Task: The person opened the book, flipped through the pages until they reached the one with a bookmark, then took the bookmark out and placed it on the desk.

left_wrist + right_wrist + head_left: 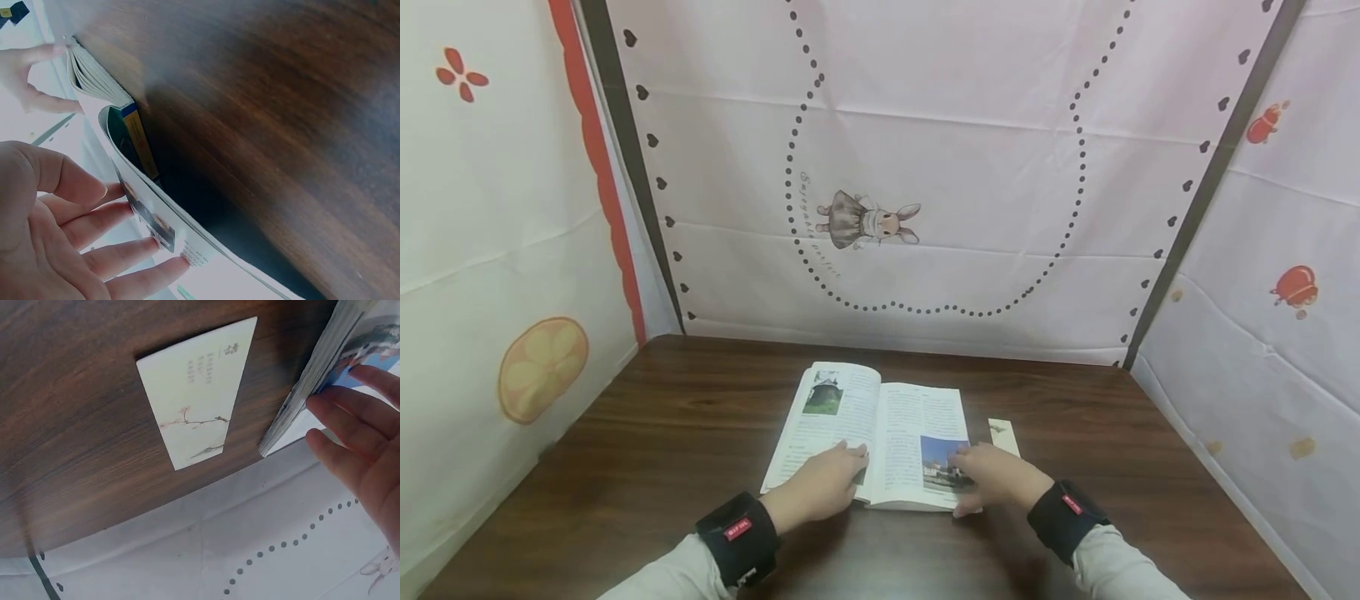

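Note:
An open book with printed text and colour photos lies on the brown table. My left hand is over the lower part of the left page; in the left wrist view its extended fingers touch the page, beside a dark photo. My right hand rests at the lower right of the book, its fingers on the right page near the edge and a blue-sky photo. Just right of the book lies a pale bookmark with a branch drawing and small characters, untouched by either hand.
Wood-grain table surrounds the book. White patterned cloth walls stand behind it and at both sides, the left one with a red scalloped edge. A black band circles each wrist.

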Demonstrator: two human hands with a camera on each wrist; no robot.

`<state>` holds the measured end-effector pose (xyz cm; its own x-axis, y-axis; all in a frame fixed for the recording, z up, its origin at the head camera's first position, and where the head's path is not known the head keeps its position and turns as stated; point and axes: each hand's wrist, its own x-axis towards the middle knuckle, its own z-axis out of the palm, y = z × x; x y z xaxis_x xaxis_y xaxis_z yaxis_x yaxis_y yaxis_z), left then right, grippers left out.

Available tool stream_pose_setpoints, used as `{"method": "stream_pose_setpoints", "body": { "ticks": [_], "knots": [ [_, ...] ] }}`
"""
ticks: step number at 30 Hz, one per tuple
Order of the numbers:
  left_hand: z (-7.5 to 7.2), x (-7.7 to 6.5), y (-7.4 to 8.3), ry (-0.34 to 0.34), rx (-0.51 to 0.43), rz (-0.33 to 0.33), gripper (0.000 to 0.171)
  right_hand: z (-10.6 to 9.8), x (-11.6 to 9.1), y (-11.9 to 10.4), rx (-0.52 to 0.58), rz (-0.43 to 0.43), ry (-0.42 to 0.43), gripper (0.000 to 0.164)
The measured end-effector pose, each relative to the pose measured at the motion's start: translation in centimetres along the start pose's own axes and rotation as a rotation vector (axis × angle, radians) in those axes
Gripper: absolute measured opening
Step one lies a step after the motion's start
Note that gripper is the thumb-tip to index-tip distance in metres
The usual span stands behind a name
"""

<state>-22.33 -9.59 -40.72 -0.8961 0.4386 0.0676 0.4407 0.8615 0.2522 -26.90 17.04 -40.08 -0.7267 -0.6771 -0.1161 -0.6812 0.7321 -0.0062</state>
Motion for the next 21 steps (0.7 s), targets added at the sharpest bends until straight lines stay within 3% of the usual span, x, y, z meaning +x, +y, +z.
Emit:
{"method": "stream_pose_setpoints", "body": {
  "ticks": [4, 11, 14, 18, 21],
  "knots": [
    [-0.2, 0.2, 0.0, 0.031, -0.024, 0.016, 0.037, 0.0, -0.4, 0.2, -0.014, -0.017, 0.008, 0.073],
    [-0.2, 0.4, -0.2, 0.069, -0.051, 0.026, 0.033, -0.4, -0.5, 0.8, 0.047, -0.063, -0.006, 0.060],
    [-0.2, 0.4, -0.2, 0.059, -0.064, 0.021, 0.034, -0.8, -0.4, 0.9, 0.052, -0.096, 0.003, 0.044],
    [-0.3, 0.3, 0.0, 0.048, -0.072, 0.010, 0.033, -1.3, -0.2, 0.6, 0.004, -0.163, 0.088, 0.012],
    [-0.5, 0.2, 0.1, 0.044, -0.076, 0.008, 0.033, -1.6, 0.1, 0.3, -0.090, -0.205, 0.202, 0.006]
  ]
}}
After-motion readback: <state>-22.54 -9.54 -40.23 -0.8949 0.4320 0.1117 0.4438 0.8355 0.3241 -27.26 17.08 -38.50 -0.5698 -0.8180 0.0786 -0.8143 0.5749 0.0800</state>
